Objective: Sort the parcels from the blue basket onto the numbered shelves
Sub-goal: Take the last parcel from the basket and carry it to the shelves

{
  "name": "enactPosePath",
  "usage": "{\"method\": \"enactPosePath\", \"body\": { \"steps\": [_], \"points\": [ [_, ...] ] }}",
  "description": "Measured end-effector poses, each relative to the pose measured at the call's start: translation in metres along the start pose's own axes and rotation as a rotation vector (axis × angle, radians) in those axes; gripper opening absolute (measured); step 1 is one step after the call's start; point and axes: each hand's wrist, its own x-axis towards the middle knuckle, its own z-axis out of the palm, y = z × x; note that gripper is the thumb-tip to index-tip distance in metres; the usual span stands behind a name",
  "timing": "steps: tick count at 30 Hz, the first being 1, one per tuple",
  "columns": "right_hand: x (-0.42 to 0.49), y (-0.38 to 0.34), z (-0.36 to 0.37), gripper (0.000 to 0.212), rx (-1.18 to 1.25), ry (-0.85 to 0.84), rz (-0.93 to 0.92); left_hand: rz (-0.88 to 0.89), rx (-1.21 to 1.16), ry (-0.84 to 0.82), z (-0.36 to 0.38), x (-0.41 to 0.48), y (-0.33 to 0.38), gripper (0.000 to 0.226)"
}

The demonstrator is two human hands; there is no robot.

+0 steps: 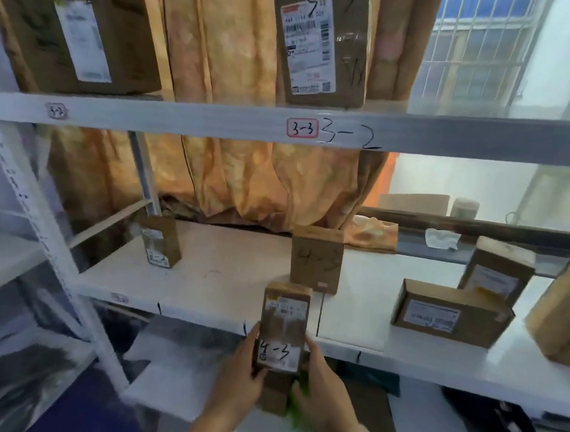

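both my left hand (pixel 237 377) and right hand (pixel 323 392) have fingers clamped on a parcel (pixel 282 327) marked 4-3, upright at the shelf (pixel 205 277) edge; several boxes already sit shelved, this one isn't.

A brown cardboard parcel (pixel 282 327) with a white label handwritten "4-3" stands upright, gripped between the left hand (pixel 238 378) and right hand (pixel 321 397) at the front edge of the white shelf (pixel 225 279). Just behind it on that shelf stands a second parcel (pixel 317 258), also marked "4-3".
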Motion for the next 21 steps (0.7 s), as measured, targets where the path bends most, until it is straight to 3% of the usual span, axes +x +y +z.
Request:
{"method": "enactPosePath", "body": {
  "steps": [8, 21],
  "points": [
    [0.11, -0.016, 0.027, 0.092, -0.076, 0.074, -0.008, 0.09, -0.116, -0.068, -0.028, 0.116, -0.038, 0.051],
    [0.191, 0.014, 0.041, 0.101, -0.211, -0.006, 0.147, -0.007, -0.151, -0.187, -0.003, 0.188, -0.093, 0.076]
  ]
}}
